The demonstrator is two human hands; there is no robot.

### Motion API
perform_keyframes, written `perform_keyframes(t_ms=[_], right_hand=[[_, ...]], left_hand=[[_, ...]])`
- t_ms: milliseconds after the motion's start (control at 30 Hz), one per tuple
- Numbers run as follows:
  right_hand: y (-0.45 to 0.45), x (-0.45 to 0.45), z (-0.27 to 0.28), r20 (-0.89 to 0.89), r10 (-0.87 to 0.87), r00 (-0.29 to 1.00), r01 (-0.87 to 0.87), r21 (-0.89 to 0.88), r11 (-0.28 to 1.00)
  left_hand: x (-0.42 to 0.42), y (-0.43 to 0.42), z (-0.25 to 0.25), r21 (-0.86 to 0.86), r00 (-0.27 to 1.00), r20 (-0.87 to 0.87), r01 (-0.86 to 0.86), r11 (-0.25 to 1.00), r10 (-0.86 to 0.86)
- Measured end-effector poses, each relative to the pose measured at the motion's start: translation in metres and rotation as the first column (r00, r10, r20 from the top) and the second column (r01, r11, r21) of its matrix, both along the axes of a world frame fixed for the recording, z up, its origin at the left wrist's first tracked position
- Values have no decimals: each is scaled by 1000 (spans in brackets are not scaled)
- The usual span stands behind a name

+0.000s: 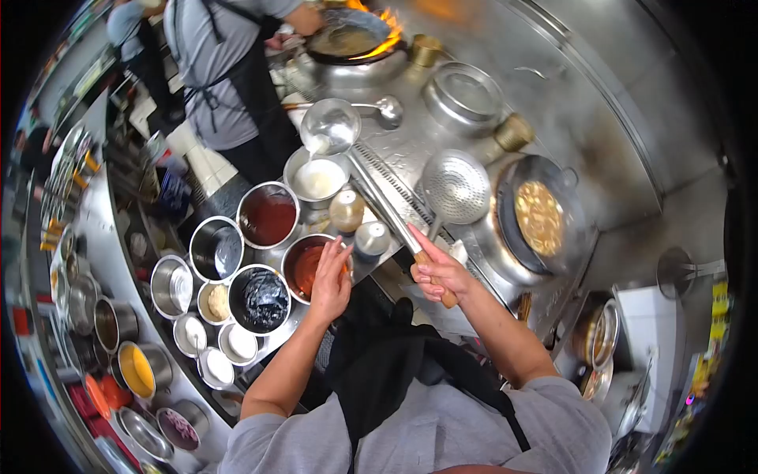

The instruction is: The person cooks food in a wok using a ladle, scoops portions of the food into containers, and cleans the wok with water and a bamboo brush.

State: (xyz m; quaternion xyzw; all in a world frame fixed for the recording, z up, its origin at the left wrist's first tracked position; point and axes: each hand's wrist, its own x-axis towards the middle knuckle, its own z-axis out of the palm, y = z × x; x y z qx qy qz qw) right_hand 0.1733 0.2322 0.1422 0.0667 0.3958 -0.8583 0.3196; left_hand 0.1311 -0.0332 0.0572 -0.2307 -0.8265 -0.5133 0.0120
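Seen over my remote link, a person's right hand [440, 276] grips a long steel ladle with a tan wooden handle [332, 126], fingers wrapped around the wood near its end, a hold that likely buys reach across the pots. The ladle's bowl sits beyond and to the left of that hand, tipped above a small round steel pot of milky white contents [292, 175], a pale streak between the two; the tilt appears to let the bowl drain straight down. The left hand [330, 284], empty as far as I can see, spreads its fingers over a steel pot of red-orange liquid [287, 265]; I cannot tell whether it touches the rim. Near its fingertips stands a squat white-topped bottle [373, 238], presumably placed for easy reach. Ahead of the right hand lies a round perforated steel skimmer [455, 187]; farther right, a black wok [512, 221] holds brown, chunky food [539, 217], its rounded steel seat [487, 249] probably steadying the curved base.
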Motion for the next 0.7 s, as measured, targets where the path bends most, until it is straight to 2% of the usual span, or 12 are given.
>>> perform_keyframes(t_ms=[33, 100, 233, 300, 367, 400, 433, 500, 533, 567, 600, 700], right_hand=[[8, 8, 4, -14, -39, 999, 39, 0, 999], [26, 33, 11, 113, -113, 987, 151, -423, 894], [82, 109, 46, 37, -306, 951, 296, -387, 874], [116, 148, 65, -35, -417, 908, 401, -209, 892], [149, 182, 72, -121, -493, 861, 503, 73, 861], [160, 192, 82, -127, -558, 820, 565, 333, 755], [176, 200, 80, -132, -566, 814, 575, 326, 750], [210, 215, 72, -239, -425, 873, 397, 854, 335], [218, 218, 86, -145, -382, 913, 208, 970, 127], [242, 228, 62, -146, -392, 908, 213, 968, 134], [275, 243, 18, -236, -311, 921, 244, 970, -15], [306, 263, 1, -203, -252, 946, 175, 976, -128]], left_hand=[[2, 2, 7, 0, 999, -14, 39, 999, -39], [8, 1, 18, -28, 998, 6, 64, 998, -64], [26, -15, 20, 135, 991, 104, 68, 989, -82], [41, -12, 33, 228, 986, 165, -22, 973, -16], [44, -27, 0, 145, 994, 91, -77, 986, 64], [49, -18, 3, 247, 980, 189, -115, 962, 69], [51, -7, 7, 245, 982, 181, -104, 964, 60], [57, 19, 18, 262, 976, 218, -67, 963, 9], [58, 38, 26, 203, 983, 181, -18, 979, -20], [59, 58, 25, 262, 964, 259, -18, 965, -53], [58, 75, 28, 193, 976, 183, 81, 978, -117], [68, 133, 49, 91, 958, 144, 237, 967, -248]])
